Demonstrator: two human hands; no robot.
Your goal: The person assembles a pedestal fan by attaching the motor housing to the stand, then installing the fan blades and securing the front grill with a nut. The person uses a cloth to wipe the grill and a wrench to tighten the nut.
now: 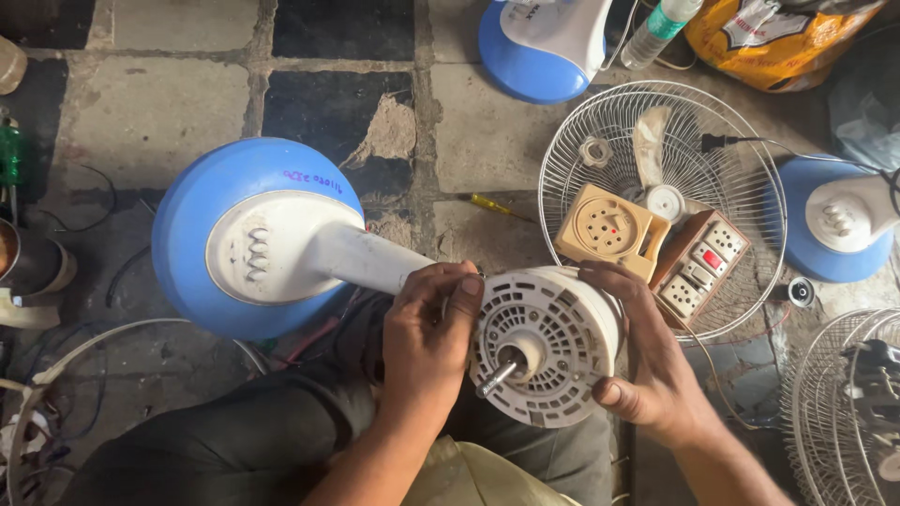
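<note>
1. Left hand (427, 342) grips the white fan motor housing (544, 347) at its left edge, fingers curled over the rim.
2. Right hand (647, 361) clasps the housing's right side.
3. Housing lies over the lap, shaft pointing up, wire fan guard (750, 197) just behind, blue base (187, 234) to the left.

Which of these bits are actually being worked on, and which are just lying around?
In hand:
white round vented fan motor housing, gripped by left hand and right hand
its blue-and-white round fan base

Lying about:
white wire fan guard
beige socket box
yellow-handled screwdriver
</note>
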